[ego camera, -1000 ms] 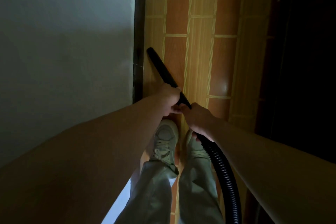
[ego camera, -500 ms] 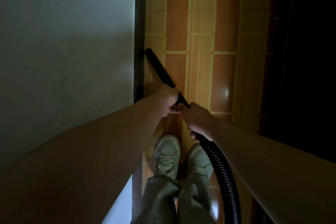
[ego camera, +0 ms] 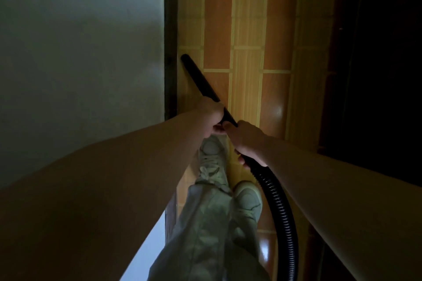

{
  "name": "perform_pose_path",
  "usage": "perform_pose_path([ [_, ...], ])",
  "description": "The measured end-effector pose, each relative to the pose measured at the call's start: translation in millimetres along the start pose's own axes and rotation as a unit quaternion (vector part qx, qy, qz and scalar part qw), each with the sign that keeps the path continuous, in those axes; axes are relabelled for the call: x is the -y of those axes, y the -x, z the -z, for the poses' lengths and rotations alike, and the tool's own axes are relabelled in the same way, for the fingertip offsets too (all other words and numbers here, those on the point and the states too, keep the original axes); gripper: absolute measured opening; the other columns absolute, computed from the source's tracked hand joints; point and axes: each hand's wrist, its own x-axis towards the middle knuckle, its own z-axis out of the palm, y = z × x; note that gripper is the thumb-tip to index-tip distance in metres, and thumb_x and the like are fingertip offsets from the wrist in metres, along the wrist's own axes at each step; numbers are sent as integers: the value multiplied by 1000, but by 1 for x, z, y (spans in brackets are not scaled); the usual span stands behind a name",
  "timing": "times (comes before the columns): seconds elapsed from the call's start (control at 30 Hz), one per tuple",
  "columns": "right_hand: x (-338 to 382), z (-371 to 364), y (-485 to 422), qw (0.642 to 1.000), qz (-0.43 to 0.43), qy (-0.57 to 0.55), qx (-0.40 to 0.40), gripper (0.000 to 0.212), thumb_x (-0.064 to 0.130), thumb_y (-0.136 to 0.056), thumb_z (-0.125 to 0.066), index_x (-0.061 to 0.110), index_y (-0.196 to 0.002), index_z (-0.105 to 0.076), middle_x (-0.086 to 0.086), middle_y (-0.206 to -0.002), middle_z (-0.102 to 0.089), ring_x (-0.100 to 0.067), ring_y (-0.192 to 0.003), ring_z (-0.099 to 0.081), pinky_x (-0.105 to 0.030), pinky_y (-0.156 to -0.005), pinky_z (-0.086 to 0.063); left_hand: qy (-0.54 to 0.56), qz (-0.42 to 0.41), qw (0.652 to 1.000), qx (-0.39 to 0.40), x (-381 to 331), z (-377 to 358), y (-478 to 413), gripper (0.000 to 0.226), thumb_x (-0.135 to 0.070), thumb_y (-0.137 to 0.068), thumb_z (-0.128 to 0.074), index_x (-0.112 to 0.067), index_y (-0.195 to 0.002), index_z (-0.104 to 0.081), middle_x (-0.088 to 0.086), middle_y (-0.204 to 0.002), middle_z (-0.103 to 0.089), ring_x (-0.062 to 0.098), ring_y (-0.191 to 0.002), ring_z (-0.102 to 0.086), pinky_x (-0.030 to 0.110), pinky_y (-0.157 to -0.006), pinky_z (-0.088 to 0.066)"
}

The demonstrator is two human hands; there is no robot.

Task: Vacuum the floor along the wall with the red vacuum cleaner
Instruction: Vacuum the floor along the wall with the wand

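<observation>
A black vacuum nozzle tube (ego camera: 201, 80) slants down to the floor, its tip against the dark baseboard (ego camera: 170, 52) at the foot of the grey wall (ego camera: 80, 52). My left hand (ego camera: 211, 116) grips the tube's upper part. Just behind it, my right hand (ego camera: 246, 141) grips the joint where the ribbed black hose (ego camera: 280, 207) starts. The hose curves down past my right leg and out of the frame's bottom. The red vacuum body is out of view.
The floor (ego camera: 249, 29) is orange and yellow tile in a narrow strip. A dark, unlit mass (ego camera: 376, 52) closes it in on the right. My feet in pale sneakers (ego camera: 212, 157) stand close to the wall, left foot ahead.
My feet have shifted: the left foot is now ahead and the right behind. The nozzle tip stays against the baseboard and both hands keep their grip.
</observation>
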Motion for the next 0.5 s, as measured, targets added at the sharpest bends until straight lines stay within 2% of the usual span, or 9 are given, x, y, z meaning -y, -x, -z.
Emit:
perform_pose_path([
  [0.2, 24, 12, 4, 1000, -3, -8, 3, 36, 52, -106, -36, 28, -85, -53, -7, -70, -53, -19, -52, -49, -27, -50, -43, 6, 0, 1000, -12, -20, 2, -5, 13, -18, -109, -45, -7, -107, -50, 15, -103, -62, 24, -78, -65, 36, -52, -60],
  [0.27, 30, 18, 2, 1000, -8, -1, -4, 36, 54, -106, -36, 25, -94, -54, -8, -73, -55, -18, -52, -50, -25, -48, -44, 21, 18, 1000, -7, -28, 2, -7, 17, -19, -109, -44, -7, -99, -51, 16, -107, -63, 29, -88, -67, 36, -54, -61],
  [0.33, 38, 23, -2, 1000, -13, 14, -9, 37, 56, -105, -36, 23, -102, -52, -9, -75, -57, -18, -51, -52, -25, -47, -45, 33, 26, 999, 3, -38, 4, -6, 23, -19, -110, -42, -9, -91, -49, 16, -103, -61, 32, -97, -66, 38, -64, -60],
  [0.4, 47, 29, -3, 1000, -10, 19, -18, 36, 56, -105, -36, 23, -101, -51, -8, -76, -57, -18, -51, -52, -24, -46, -45, 45, 24, 999, 7, -48, 6, -6, 22, -19, -110, -42, -9, -91, -48, 16, -102, -60, 34, -100, -65, 39, -73, -57],
  [0.5, 58, 38, -4, 1000, -3, 23, -21, 38, 58, -104, -37, 23, -101, -52, -8, -76, -57, -17, -50, -51, -24, -45, -44, 56, 14, 998, 13, -64, 10, -7, 15, -16, -108, -46, -8, -96, -50, 18, -108, -59, 32, -97, -64, 44, -71, -59],
])
